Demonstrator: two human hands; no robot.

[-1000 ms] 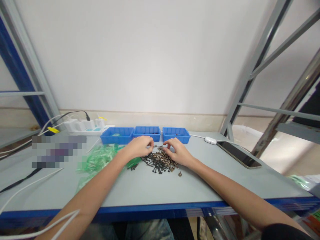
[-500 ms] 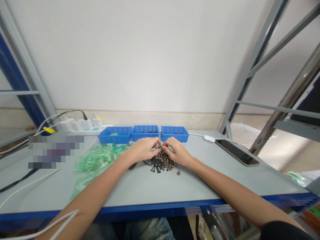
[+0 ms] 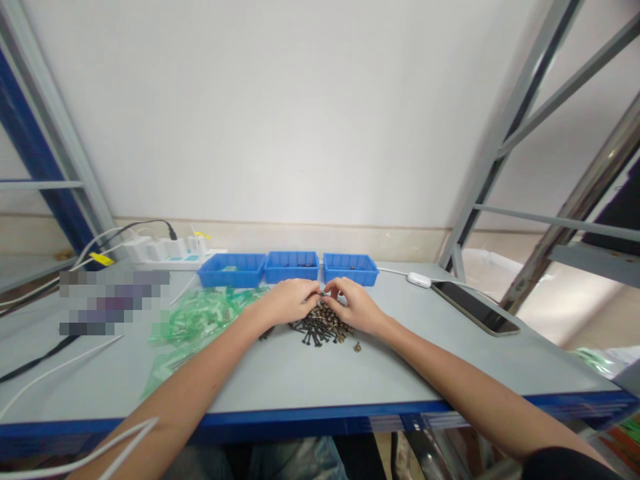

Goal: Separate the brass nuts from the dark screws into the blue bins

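Over a mixed pile of small hardware, my left hand (image 3: 290, 301) and my right hand (image 3: 356, 305) meet fingertip to fingertip. The left thumb and fingers pinch what looks like a small dark screw (image 3: 321, 293). My right thumb and index finger are closed close by it; what they grip is too small to make out. Below lie black screws (image 3: 316, 331) in a heap, with brass-coloured small fasteners (image 3: 342, 327) at its right side. One loose brass-coloured fastener (image 3: 357, 347) sits apart, nearer the front. The hands partly cover the pile.
Behind the hands stand a left blue bin (image 3: 232, 272), a middle blue bin (image 3: 291, 268) and a right blue bin (image 3: 351, 270), with small parts inside. Green plastic bags (image 3: 200, 317) lie left. A phone (image 3: 475, 308), a white adapter (image 3: 419, 279) and a power strip (image 3: 183, 257) border the table.
The fingertips have shifted slightly, and a dark piece now shows between the two hands. The pile and the bins look the same; the view has moved a little.
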